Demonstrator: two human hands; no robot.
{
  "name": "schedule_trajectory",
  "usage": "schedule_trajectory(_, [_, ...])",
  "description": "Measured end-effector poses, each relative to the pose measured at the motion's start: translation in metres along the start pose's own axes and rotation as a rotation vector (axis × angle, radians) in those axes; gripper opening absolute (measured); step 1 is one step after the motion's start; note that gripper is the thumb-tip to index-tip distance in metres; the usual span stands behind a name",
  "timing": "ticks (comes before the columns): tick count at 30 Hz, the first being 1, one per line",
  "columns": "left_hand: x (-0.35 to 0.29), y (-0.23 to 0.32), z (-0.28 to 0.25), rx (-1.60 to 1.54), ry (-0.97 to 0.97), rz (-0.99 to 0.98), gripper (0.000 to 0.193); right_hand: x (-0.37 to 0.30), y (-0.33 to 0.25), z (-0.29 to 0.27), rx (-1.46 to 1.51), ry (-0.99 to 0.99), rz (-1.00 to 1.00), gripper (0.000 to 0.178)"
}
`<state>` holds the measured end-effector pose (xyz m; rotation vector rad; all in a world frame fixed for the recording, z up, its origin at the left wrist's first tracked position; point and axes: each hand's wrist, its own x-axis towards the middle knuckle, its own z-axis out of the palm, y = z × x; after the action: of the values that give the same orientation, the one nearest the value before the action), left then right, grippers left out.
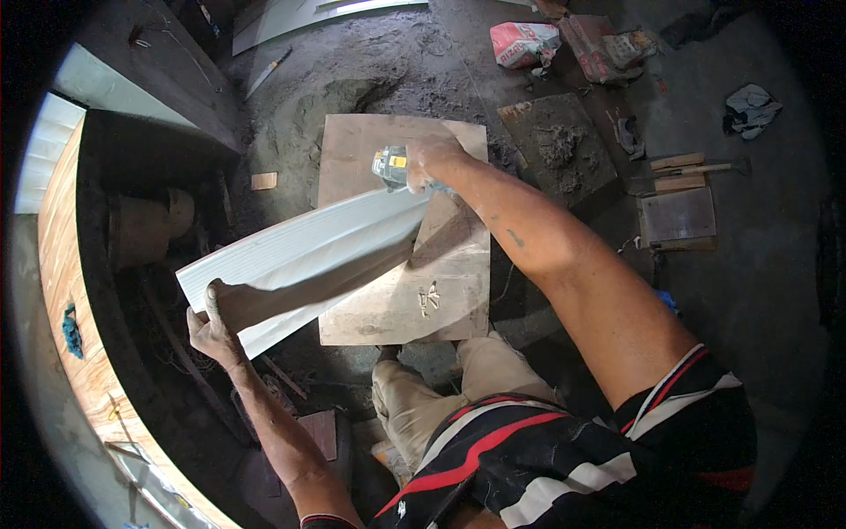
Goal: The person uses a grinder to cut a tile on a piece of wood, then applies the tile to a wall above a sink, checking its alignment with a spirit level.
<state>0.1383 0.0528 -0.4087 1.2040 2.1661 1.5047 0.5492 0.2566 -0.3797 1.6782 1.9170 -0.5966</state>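
A long white ribbed panel (295, 236) lies slanted over a brown board (449, 304), its left end jutting past the board's edge. My left hand (214, 331) grips that end at the near corner, thumb on top and fingers underneath. At the panel's far right end, my right hand (434, 161) is closed around a cordless power tool (390, 166) with a grey body and a yellow label. The tool's working end is hidden, so its exact kind cannot be told. Several small pale pieces (430, 300) lie on the board near me. A dark shadow crosses the panel.
Left stands a dark cavity with a bucket (145, 225), bordered by a wood-grained edge (66, 291). Sandy rubble (344, 88) lies beyond the board. To the right are a mortar-covered board (564, 150), a red-and-white bag (524, 44), a hammer-like tool (705, 168) and a cloth (752, 110).
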Motion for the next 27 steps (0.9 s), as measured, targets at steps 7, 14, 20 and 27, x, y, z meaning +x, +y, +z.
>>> schedule_trajectory(7, [0.002,-0.005,-0.001,0.051,0.007,-0.027,0.043,0.007,-0.003,-0.002,-0.025,-0.017,-0.003,0.056])
schedule_trajectory(14, [0.003,-0.008,-0.003,0.012,-0.019,-0.046,0.039,0.003,-0.009,-0.005,-0.043,-0.043,0.029,0.056])
schedule_trajectory(20, [0.003,-0.006,-0.001,0.015,-0.005,-0.026,0.037,0.005,-0.009,-0.005,-0.051,-0.025,0.012,0.057])
schedule_trajectory(27, [0.005,-0.006,-0.004,0.044,-0.024,-0.081,0.036,0.008,-0.011,-0.005,-0.018,-0.030,0.002,0.055])
